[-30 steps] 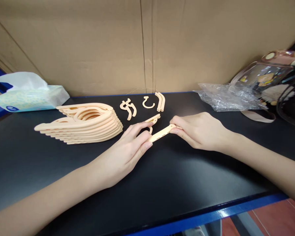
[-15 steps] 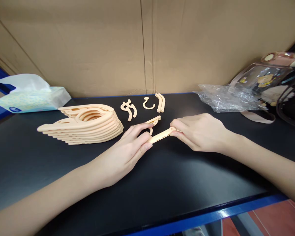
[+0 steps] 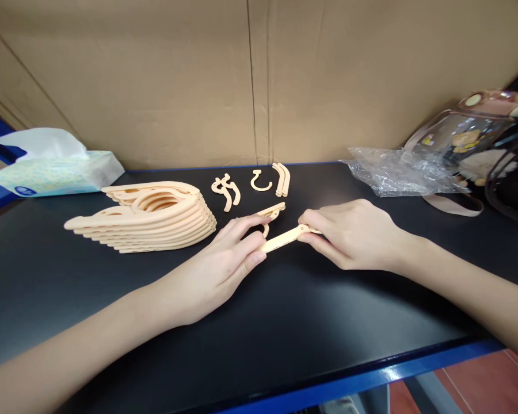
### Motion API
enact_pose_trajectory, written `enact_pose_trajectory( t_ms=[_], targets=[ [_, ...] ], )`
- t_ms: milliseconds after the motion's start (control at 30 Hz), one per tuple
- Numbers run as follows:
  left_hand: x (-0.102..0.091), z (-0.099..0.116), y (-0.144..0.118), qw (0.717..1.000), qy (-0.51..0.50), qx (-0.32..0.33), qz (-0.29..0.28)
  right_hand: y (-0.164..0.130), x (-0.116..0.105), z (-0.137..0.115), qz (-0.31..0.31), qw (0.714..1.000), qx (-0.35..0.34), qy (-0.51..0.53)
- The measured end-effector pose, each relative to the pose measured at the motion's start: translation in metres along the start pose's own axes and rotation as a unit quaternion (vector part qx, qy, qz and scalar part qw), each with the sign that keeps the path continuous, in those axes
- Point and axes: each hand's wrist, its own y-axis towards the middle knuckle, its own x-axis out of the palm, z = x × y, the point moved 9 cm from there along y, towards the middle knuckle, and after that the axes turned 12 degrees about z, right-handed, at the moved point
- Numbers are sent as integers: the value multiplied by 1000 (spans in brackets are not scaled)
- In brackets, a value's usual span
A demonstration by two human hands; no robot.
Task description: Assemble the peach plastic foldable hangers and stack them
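Note:
A cream plastic folding hanger [image 3: 284, 238] is held between my two hands above the dark table. My left hand [image 3: 228, 261] is closed around its left part, with a hook and a second arm showing beyond the fingers. My right hand [image 3: 349, 233] pinches the right end near a round joint; the piece inside those fingers is mostly hidden. To the left lies a stack of folded cream hangers [image 3: 155, 221]. Behind my hands are a loose hook [image 3: 261, 183], two curved arm pieces [image 3: 282, 179] side by side, and more small hanger parts [image 3: 227, 192].
A tissue pack [image 3: 64, 169] sits at the back left. Crumpled clear plastic [image 3: 406, 172] and a transparent bag [image 3: 461, 138] with a strap lie at the back right. Brown cardboard [image 3: 176, 86] stands behind the table [image 3: 263, 345], whose front edge is blue.
Almost nothing has moved. The hanger's rear arm has shifted slightly up and right, and my right thumb and fingers have changed angle a little at the joint.

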Motion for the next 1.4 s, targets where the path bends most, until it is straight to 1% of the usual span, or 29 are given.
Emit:
enact_pose_trajectory(
  t_ms=[133,300,500,667,767,900,1067,1400],
  targets=[
    [1,-1,0,1000,3,10,-4,0,-2,0,8,1000,-4,2],
    [2,-4,0,1000,-11,-6,-14,0,-5,-2,17,1000,-18,-18],
    [2,-1,-1,999,-32,-1,-18,1,-8,-4,30,998,-28,-41],
    [1,0,0,999,-46,-8,-17,1,-13,-6,59,997,-38,-44],
    [1,0,0,999,-46,-3,-19,1,-14,-5,71,997,-28,-29],
    [1,-1,-1,999,-49,-4,-20,1,-14,-3,70,997,-15,-19],
    [-1,-2,-1,998,-59,-21,-9,1,-14,-1,67,997,-11,-23],
    [1,-4,1,998,-61,-22,-17,1,-14,-1,73,997,-13,-17]
  ],
)
